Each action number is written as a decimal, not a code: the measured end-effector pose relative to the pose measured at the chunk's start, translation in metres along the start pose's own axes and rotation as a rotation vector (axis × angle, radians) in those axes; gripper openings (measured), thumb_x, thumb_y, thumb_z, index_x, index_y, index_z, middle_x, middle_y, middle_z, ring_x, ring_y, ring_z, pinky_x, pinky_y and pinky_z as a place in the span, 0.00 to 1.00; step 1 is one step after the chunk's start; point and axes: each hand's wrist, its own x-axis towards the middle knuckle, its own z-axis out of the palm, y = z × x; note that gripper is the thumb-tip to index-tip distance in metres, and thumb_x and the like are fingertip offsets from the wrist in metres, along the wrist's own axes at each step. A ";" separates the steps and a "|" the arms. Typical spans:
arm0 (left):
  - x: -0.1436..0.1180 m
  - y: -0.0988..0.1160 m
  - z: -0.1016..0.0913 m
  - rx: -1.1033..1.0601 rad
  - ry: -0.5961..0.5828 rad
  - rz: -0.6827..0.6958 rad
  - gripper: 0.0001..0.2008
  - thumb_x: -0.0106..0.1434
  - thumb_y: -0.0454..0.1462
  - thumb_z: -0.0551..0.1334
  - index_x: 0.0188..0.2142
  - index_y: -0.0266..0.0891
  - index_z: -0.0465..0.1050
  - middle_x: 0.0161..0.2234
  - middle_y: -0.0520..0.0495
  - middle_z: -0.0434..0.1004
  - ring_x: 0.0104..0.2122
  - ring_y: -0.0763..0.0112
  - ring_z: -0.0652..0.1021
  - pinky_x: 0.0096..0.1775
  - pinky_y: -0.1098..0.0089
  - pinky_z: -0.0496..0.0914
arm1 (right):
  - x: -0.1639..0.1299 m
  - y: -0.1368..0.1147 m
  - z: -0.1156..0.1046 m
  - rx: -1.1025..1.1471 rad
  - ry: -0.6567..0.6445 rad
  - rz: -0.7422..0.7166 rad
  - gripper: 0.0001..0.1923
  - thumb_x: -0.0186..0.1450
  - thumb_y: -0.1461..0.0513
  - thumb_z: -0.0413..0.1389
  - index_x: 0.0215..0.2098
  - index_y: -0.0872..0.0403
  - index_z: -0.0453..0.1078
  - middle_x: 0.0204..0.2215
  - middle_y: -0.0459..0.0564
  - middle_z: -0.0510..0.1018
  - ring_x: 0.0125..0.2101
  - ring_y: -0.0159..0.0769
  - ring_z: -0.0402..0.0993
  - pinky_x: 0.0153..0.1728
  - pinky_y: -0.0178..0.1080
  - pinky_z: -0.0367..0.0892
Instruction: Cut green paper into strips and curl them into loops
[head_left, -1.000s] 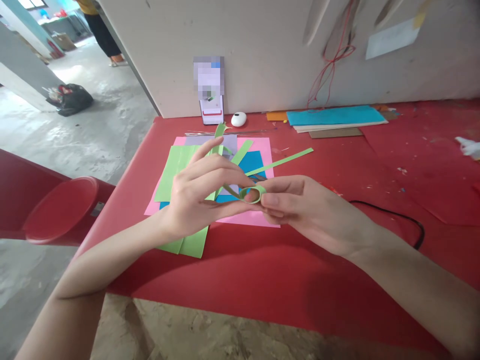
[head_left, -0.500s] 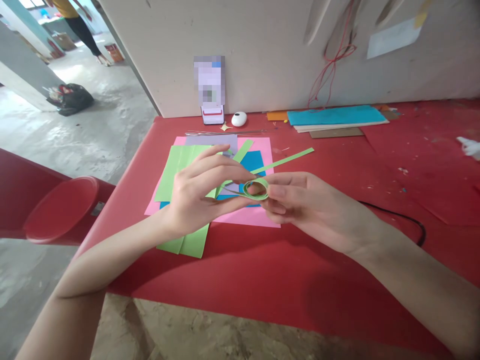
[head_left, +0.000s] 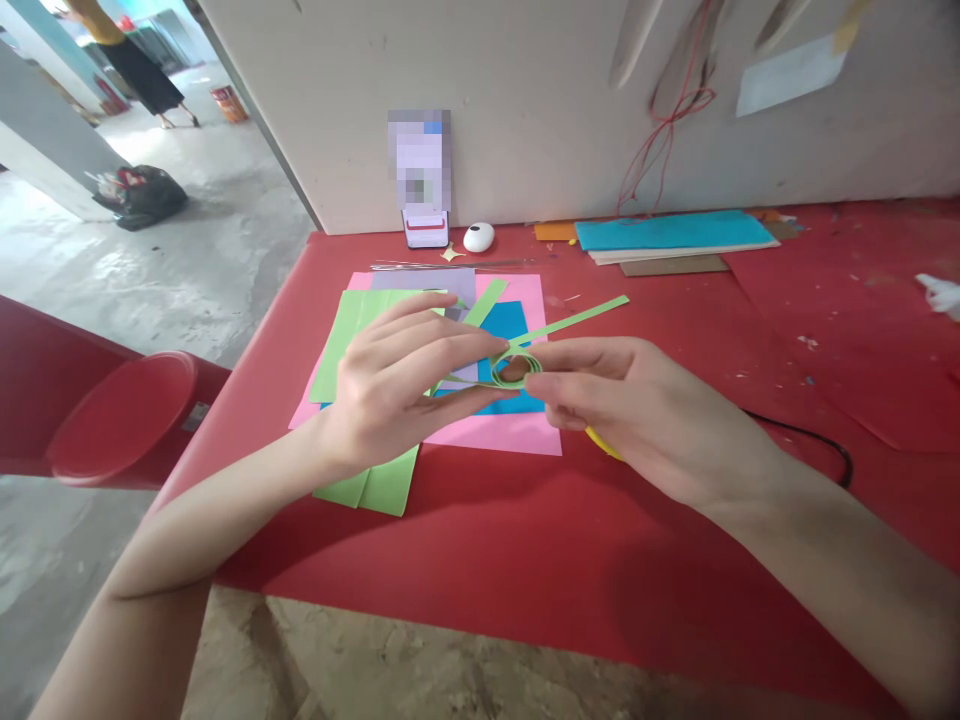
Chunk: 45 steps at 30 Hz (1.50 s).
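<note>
Both hands meet above a red table [head_left: 525, 560], pinching a green paper strip rolled into a small coil [head_left: 516, 368]. My left hand [head_left: 401, 385] grips the coil's left side with thumb and fingers. My right hand [head_left: 645, 410] pinches its right side. Under the hands lies a pink sheet [head_left: 510, 432] with a blue sheet [head_left: 508, 322] and green sheets [head_left: 352, 335] on it. A loose green strip [head_left: 581, 316] lies on the table just behind the coil.
A phone [head_left: 421, 180] leans on the wall beside a white oval object [head_left: 478, 237]. Blue and brown sheets [head_left: 671, 235] are stacked at the back right. A black cable [head_left: 821, 450] curves by my right wrist. A red chair [head_left: 112, 415] stands left. A person [head_left: 127, 65] walks far off.
The loose tail of the strip has been wound in, and the coil now sits tighter and slightly higher between my fingers. The distant person has moved left.
</note>
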 end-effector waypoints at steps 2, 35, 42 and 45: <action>0.000 0.000 0.001 -0.006 0.011 0.005 0.07 0.56 0.35 0.66 0.34 0.37 0.71 0.28 0.50 0.79 0.28 0.74 0.78 0.44 0.64 0.74 | 0.001 -0.001 0.000 0.041 -0.007 0.025 0.02 0.54 0.59 0.62 0.26 0.47 0.77 0.25 0.43 0.74 0.23 0.25 0.60 0.25 0.34 0.56; -0.001 0.000 0.001 -0.027 -0.020 0.019 0.08 0.59 0.30 0.62 0.26 0.40 0.65 0.38 0.51 0.78 0.37 0.75 0.78 0.51 0.60 0.71 | 0.006 0.002 -0.005 -0.027 0.126 -0.132 0.08 0.56 0.58 0.60 0.20 0.50 0.73 0.21 0.42 0.67 0.22 0.26 0.56 0.21 0.32 0.55; 0.000 0.001 0.001 -0.051 -0.023 0.032 0.09 0.57 0.30 0.63 0.25 0.39 0.65 0.39 0.50 0.78 0.37 0.74 0.79 0.52 0.59 0.70 | 0.005 0.001 -0.003 -0.037 0.152 -0.149 0.11 0.56 0.57 0.60 0.18 0.52 0.71 0.19 0.42 0.64 0.21 0.25 0.55 0.20 0.31 0.55; 0.000 0.002 0.001 -0.054 -0.029 0.028 0.09 0.57 0.30 0.63 0.24 0.39 0.65 0.41 0.49 0.78 0.38 0.72 0.79 0.52 0.59 0.70 | 0.005 -0.001 -0.003 -0.032 0.181 -0.141 0.08 0.57 0.58 0.60 0.21 0.51 0.73 0.20 0.42 0.64 0.22 0.25 0.57 0.19 0.31 0.55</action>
